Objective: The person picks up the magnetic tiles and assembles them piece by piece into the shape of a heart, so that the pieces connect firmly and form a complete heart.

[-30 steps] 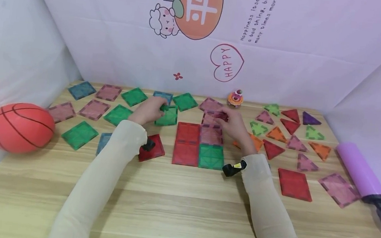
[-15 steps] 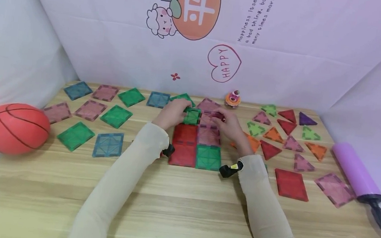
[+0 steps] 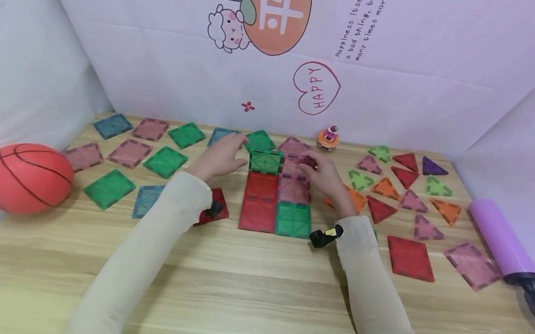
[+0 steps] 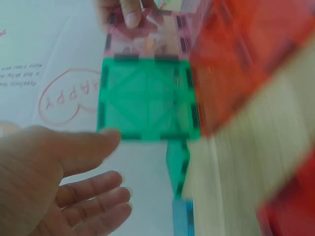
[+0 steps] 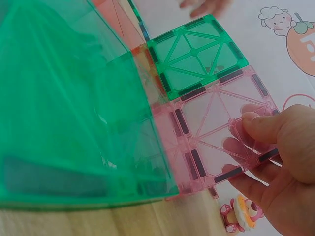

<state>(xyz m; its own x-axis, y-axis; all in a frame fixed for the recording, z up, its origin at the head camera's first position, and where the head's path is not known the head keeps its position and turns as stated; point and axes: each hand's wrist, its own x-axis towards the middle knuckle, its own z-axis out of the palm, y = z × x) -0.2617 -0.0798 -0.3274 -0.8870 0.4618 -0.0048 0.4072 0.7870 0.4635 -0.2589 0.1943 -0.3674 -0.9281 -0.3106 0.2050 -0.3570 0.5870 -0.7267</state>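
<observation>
My right hand (image 3: 327, 182) pinches an upright pink square magnetic tile (image 5: 224, 120) between thumb and fingers at its outer side. Edge to edge with it, a green square tile (image 3: 266, 162) stands upright behind the red tiles. My left hand (image 3: 220, 157) is just left of the green tile, fingers spread loosely and holding nothing. In the left wrist view its thumb tip overlaps a corner of the green tile. In front lie two red square tiles (image 3: 258, 214), a flat pink tile (image 3: 295, 190) and a flat green tile (image 3: 293, 219), joined in a block.
Loose square tiles lie at left, among them a green one (image 3: 109, 189), with a red basketball (image 3: 24, 178) beyond. Triangle tiles, such as an orange one (image 3: 385, 188), are scattered right. A purple pump (image 3: 504, 241) lies at the right edge; a small toy figure (image 3: 329, 137) stands behind.
My left hand carried the green tile right, set it upright beside the pink tile, then let go and drew back left. My right hand has stayed on the pink tile.
</observation>
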